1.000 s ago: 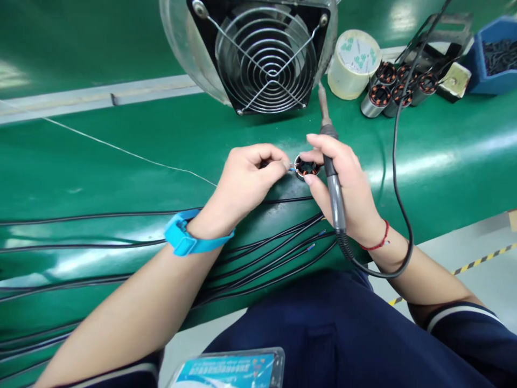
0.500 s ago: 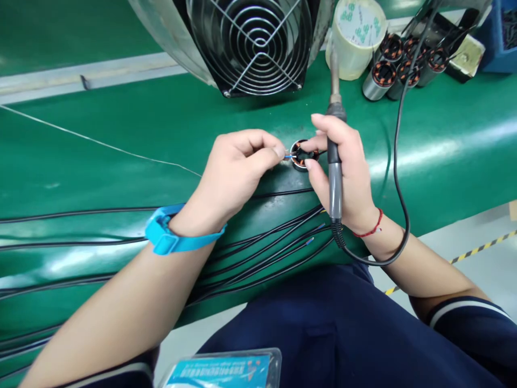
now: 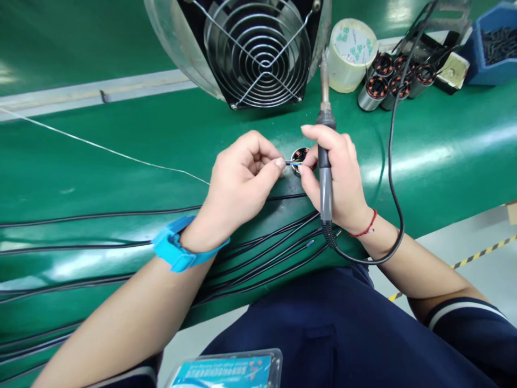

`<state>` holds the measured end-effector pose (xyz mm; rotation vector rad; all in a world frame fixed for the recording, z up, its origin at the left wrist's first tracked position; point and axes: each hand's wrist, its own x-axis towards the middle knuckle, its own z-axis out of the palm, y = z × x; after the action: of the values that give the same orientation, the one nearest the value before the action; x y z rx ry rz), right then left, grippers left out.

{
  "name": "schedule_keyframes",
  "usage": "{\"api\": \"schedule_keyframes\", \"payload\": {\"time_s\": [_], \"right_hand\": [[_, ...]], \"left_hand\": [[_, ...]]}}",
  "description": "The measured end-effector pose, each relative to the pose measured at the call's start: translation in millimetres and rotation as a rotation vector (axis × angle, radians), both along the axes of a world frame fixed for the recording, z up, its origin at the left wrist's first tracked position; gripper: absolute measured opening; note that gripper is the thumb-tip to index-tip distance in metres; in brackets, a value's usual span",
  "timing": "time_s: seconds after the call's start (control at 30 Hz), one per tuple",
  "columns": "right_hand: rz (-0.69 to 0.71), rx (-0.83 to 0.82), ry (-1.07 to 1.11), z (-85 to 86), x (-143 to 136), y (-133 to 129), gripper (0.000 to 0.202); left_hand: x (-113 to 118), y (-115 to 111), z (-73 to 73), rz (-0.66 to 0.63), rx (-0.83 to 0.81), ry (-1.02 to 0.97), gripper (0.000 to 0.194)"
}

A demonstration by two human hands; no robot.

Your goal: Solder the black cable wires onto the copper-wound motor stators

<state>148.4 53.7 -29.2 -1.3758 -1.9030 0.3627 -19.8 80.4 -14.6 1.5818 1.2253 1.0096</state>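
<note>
My left hand (image 3: 250, 180) pinches the end of a black cable, whose thin coloured wires (image 3: 294, 163) fan out past the fingertips. Those wires lie over a motor stator (image 3: 300, 153), a metal ring with copper windings standing on the green bench. My right hand (image 3: 339, 178) carries a soldering iron (image 3: 325, 161) between thumb and fingers, its tip pointing away from me toward the fan. The thumb and a fingertip of that same hand close on the wire ends at the stator's right side, partly covering it.
A fan with a wire guard (image 3: 264, 63) stands at the back. Right of it are a tape roll (image 3: 350, 64), several stators (image 3: 374, 92), a sponge holder (image 3: 453, 73) and a blue bin (image 3: 495, 59). Black cables (image 3: 258, 264) lie along the front; the iron's cord (image 3: 391, 161) loops rightward.
My right thumb and finger have come together on the wire ends, from apart over the stator. More coloured wires now show beyond my left fingertips. The view has shifted slightly.
</note>
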Motion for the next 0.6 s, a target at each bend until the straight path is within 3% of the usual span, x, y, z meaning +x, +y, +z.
{"api": "schedule_keyframes", "payload": {"time_s": [0.2,0.37,0.6], "right_hand": [[0.072,0.034,0.025,-3.5,-7,-7,0.037],[-0.013,0.024,0.094,-7.9,3,-3,0.045],[-0.034,-0.024,0.133,-12.3,5,2,0.044]], "left_hand": [[0,-3,0.9,0.012,-0.130,0.017,0.014],[-3,-1,-2.9,-0.020,-0.260,-0.060,0.016],[0,-3,0.9,-0.039,-0.112,-0.052,0.014]]}}
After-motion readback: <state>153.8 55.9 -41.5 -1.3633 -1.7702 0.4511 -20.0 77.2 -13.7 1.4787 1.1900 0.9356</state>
